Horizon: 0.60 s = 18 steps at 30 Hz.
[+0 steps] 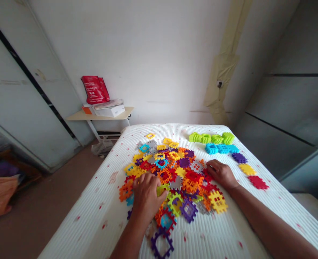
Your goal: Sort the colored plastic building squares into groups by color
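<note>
The pile of coloured tiles (175, 172) lay on the bed (202, 233). The left hand (146, 194) rested curled on the near left part of the pile, thumb against a lime tile (162, 189); I cannot tell if it really gripped it. The right hand (221, 173) lay flat and released at the pile's right edge. Beyond the pile, to the right, stood a green row (211, 137) and a blue row (221, 148).

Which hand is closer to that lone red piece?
Right. The right hand rests on the pile, nearest the red piece; the left hand is across the pile.
</note>
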{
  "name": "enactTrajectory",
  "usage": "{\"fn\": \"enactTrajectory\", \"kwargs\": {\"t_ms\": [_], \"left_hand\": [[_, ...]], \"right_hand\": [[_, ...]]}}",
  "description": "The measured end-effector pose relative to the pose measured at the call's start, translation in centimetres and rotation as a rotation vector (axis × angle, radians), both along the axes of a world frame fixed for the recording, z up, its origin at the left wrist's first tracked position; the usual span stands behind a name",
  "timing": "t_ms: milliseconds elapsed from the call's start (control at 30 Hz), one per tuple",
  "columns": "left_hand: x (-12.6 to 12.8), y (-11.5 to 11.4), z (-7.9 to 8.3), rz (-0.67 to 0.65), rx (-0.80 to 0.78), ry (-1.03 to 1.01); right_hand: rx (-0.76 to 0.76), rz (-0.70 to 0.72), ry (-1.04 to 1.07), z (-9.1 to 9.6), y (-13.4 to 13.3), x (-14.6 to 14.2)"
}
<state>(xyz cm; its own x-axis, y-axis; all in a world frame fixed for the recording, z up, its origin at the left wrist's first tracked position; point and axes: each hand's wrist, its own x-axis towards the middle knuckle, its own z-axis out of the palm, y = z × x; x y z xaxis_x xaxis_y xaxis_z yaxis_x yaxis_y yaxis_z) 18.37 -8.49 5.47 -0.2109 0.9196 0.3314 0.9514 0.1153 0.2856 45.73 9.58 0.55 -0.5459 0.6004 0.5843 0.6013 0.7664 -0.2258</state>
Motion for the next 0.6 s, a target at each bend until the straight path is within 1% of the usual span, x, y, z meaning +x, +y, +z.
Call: {"fn": "enactTrajectory", "kwargs": {"t_ms": [100,200,333,600], "left_hand": [[0.17,-0.07,-0.01,-0.062,0.018,-0.011],[0.16,-0.22,-0.06,-0.103,-0.034,-0.022],[0.14,-0.27,-0.17,-0.101,-0.119,-0.008],[0.12,-0.11,-0.47,-0.12,-0.081,0.021]], "right_hand": [[-0.002,0.004,-0.004,-0.04,0.07,0.1],[-0.02,0.01,-0.014,-0.15,0.22,0.26],[-0.04,0.004,-0.015,-0.12,0.24,0.29],[-0.046,-0.015,-0.023,0.14,-0.09,-0.08]]}}
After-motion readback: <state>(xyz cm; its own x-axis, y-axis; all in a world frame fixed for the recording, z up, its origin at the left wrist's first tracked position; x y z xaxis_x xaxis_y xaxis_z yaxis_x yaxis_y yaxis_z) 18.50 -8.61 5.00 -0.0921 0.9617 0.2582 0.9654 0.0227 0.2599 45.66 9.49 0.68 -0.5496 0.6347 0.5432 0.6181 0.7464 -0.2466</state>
